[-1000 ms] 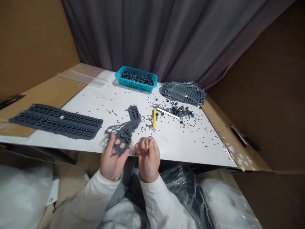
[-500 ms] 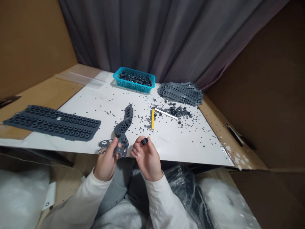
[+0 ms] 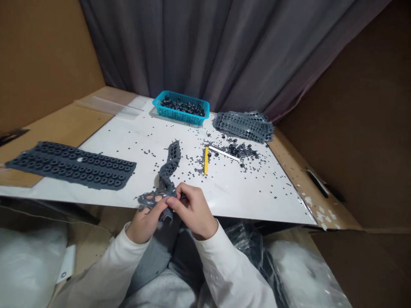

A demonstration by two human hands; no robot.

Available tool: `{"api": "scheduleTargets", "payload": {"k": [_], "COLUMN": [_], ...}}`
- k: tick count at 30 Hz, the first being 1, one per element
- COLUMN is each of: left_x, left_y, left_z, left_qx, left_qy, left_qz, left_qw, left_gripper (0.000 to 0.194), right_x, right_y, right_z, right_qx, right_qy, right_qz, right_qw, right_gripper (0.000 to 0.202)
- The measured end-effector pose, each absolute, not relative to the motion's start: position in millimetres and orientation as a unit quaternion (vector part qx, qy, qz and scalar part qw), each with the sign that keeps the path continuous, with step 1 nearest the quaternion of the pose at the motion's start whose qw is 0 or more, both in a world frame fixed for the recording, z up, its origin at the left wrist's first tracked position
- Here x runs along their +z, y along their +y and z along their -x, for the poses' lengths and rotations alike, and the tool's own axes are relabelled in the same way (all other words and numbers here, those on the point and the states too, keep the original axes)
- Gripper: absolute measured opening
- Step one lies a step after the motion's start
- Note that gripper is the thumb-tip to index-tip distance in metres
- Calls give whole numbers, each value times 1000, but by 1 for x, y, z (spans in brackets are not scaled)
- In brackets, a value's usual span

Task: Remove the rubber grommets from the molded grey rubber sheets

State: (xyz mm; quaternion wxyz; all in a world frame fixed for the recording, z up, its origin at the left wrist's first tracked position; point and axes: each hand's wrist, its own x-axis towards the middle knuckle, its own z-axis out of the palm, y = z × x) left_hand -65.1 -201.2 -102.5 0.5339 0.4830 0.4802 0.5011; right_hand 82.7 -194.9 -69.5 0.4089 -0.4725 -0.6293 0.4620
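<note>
A long dark grey rubber strip with holes lies twisted on the white table, its near end lifted over the front edge. My left hand grips that near end, thumb on top. Against the strip's right side, my right hand is closed, thumb and fingers pinched together; what they hold is hidden. To the left lies a flat dark sheet with rows of raised rings. A yellow tool and a white stick meet at an angle beyond my right hand.
At the back stands a blue basket of small dark parts. Perforated sheets are stacked to its right, with a heap of small dark pieces in front. Tiny discs litter the white table. A dark pen-like object lies at the right.
My right hand has turned over and moved left onto the strip; the small black part seen in it before is no longer visible. The strip's near end has shifted and bent.
</note>
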Motion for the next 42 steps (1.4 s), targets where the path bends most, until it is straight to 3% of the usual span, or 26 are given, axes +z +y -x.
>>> {"api": "scheduleTargets", "payload": {"k": [4,8,11,13,16,18,25,33,37,42], "left_x": [-101,-103,-96,-90,-83,-83,-94,-116,-100,-80], "left_y": [-196,-196,-198,-197,-191,-187,-190,-196,-196,-192], "left_z": [72,70,61,55,50,48,43,51,46,37], "left_qx": [496,470,510,575,669,702,648,591,595,636], "left_qy": [472,466,433,383,310,318,434,484,399,254], "left_qz": [-461,-398,-304,-206,-113,-69,-42,-320,-200,-59], "left_qw": [564,635,678,693,666,633,624,560,668,726], "left_gripper": [14,23,28,24,18,19,13,15,21,37], "right_x": [-61,-68,-78,-84,-87,-88,-96,-83,-91,-99], "right_y": [-190,-189,-192,-192,-190,-190,-197,-206,-204,-201], "right_z": [-87,-86,-79,-74,-70,-69,-66,-63,-61,-50], "right_qx": [366,370,425,493,592,627,652,432,496,645], "right_qy": [-747,-765,-706,-595,-358,-256,-315,-596,-534,-264], "right_qz": [451,395,372,357,302,265,324,477,439,356], "right_qw": [324,350,427,525,656,687,609,480,525,623], "right_gripper": [31,31,32,35,38,37,26,22,31,35]}}
